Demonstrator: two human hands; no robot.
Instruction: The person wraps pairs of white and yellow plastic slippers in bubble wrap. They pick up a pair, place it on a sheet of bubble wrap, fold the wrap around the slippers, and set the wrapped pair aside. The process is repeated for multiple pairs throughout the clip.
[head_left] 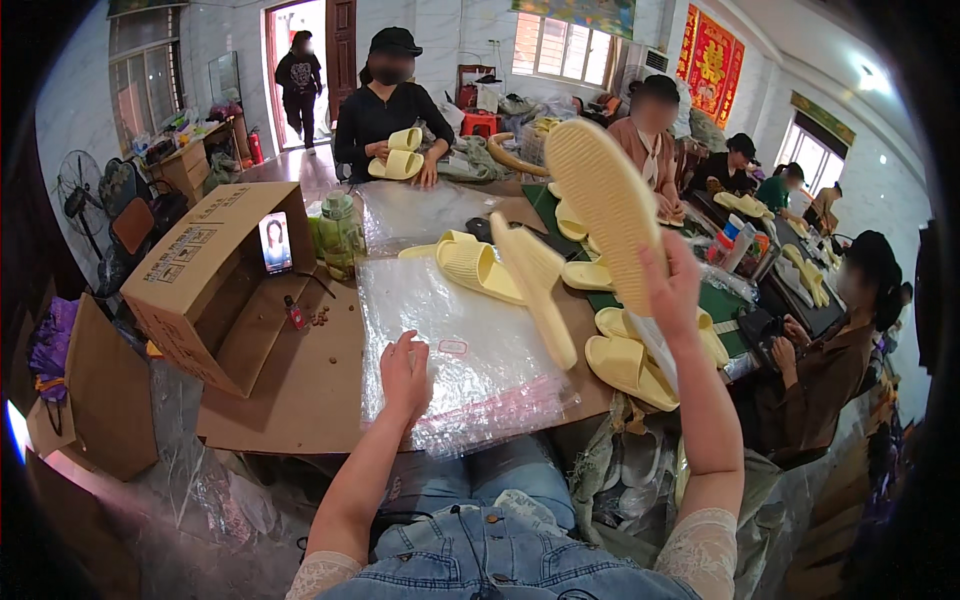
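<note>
An open cardboard box [205,285] lies on its side at the worktop's left edge, a phone [275,243] propped in its mouth; the left hand [405,375] presses flat, fingers together, on a stack of clear plastic bags [470,350] (pinning them at the near edge) while the right hand [670,290] grips a pale yellow slipper [605,205] raised sole-out above more slippers [625,365] toward the right edge

Slipper-packing workshop: slippers [478,268], plastic bags [470,345]
</note>
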